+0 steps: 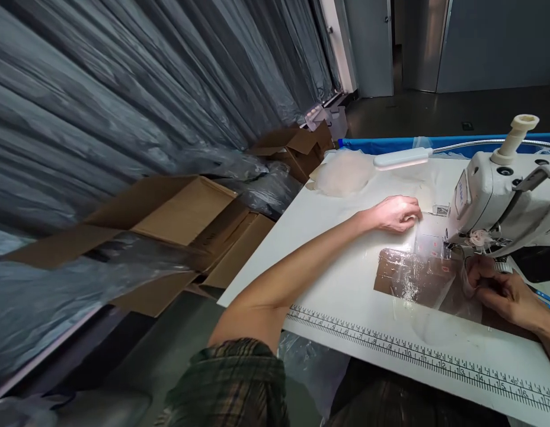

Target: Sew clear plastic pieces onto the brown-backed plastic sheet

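Note:
My left hand (398,213) lies on the white table left of the sewing machine's needle area, fingers curled together. Whatever may be between those fingers is too small to make out. To the right, my right hand (499,293) pinches a sheer, translucent piece of fabric (469,290) just in front of the needle. The white sewing machine (482,196) stands at the table's right side. Under its needle area runs more thin see-through material, and a brown, shiny plastic-covered patch (402,276) lies in front of it.
A printed ruler (408,354) follows the table's front edge. Sheer pale fabric (346,172) is bunched at the far left corner, beside a white lamp head (402,158). Open cardboard boxes (186,210) stand left of the table. Blue-handled scissors or snips (546,299) lie by my right wrist.

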`<move>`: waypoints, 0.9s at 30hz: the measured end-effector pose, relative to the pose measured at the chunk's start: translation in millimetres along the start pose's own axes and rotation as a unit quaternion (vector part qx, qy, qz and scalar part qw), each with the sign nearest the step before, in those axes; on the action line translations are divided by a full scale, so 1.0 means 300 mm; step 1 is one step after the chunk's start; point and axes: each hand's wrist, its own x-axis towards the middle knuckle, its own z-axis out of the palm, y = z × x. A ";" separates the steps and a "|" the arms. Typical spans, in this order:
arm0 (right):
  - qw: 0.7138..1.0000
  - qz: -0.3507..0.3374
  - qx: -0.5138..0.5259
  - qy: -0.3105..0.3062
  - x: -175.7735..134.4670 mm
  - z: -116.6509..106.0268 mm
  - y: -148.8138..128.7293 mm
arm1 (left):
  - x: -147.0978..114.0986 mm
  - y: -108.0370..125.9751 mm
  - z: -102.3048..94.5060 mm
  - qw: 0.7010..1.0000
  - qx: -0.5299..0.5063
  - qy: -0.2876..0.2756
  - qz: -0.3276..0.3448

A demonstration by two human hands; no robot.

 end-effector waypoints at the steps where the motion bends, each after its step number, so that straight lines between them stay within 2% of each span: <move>1: 1.000 0.011 0.015 -0.001 0.003 -0.007 -0.002 | -0.010 0.000 0.010 1.000 0.009 -0.002 0.005; 3: 0.999 0.032 0.022 -0.009 0.008 -0.018 -0.013 | -0.026 -0.009 0.027 0.999 0.045 0.010 -0.010; 6: 0.999 0.046 -0.022 -0.015 0.013 -0.024 -0.042 | -0.061 -0.006 0.029 0.996 0.081 0.034 -0.033; 9: 0.995 0.058 -0.078 0.002 0.019 -0.015 -0.074 | -0.117 0.055 0.013 0.994 0.081 0.073 -0.016; 12: 0.993 0.057 -0.104 0.010 0.024 0.001 -0.088 | -0.169 0.170 0.019 0.990 0.053 0.123 0.045; 15: 0.995 0.037 -0.090 0.022 0.029 0.016 -0.088 | -0.194 0.284 0.061 0.977 -0.011 0.159 0.143; 17: 0.995 0.028 -0.084 0.037 0.031 0.023 -0.087 | -0.195 0.332 0.093 0.965 -0.031 0.182 0.186; 19: 0.995 0.015 -0.086 0.048 0.032 0.026 -0.086 | -0.194 0.353 0.116 0.960 -0.019 0.207 0.187; 23: 0.992 -0.008 -0.112 0.054 0.029 0.027 -0.080 | -0.202 0.358 0.122 0.959 0.042 0.249 0.130; 25: 0.991 -0.009 -0.123 0.057 0.027 0.028 -0.074 | -0.209 0.366 0.111 0.943 0.060 0.298 0.135; 27: 0.990 -0.008 -0.129 0.056 0.026 0.029 -0.070 | -0.215 0.383 0.098 0.913 0.061 0.364 0.175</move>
